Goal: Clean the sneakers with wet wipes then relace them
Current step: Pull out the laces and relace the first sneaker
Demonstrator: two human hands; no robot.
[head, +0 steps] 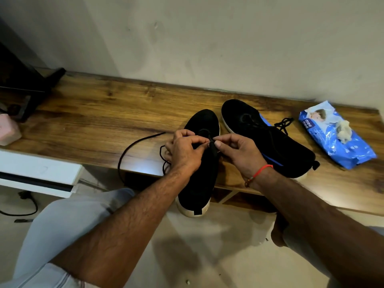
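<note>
Two black sneakers with white soles lie on a low wooden shelf. The left sneaker points away from me, its heel hanging over the front edge. My left hand and my right hand meet over its eyelets, both pinching the black lace, whose loose end trails left across the wood. The right sneaker lies beside it with its lace threaded and a blue stripe on its side. A blue wet wipes pack lies at the right with a crumpled used wipe on top.
A pink object sits at the shelf's left end by a dark stand. A white unit and a black cable lie below left. The wall runs close behind the shelf. My knees are below the shelf edge.
</note>
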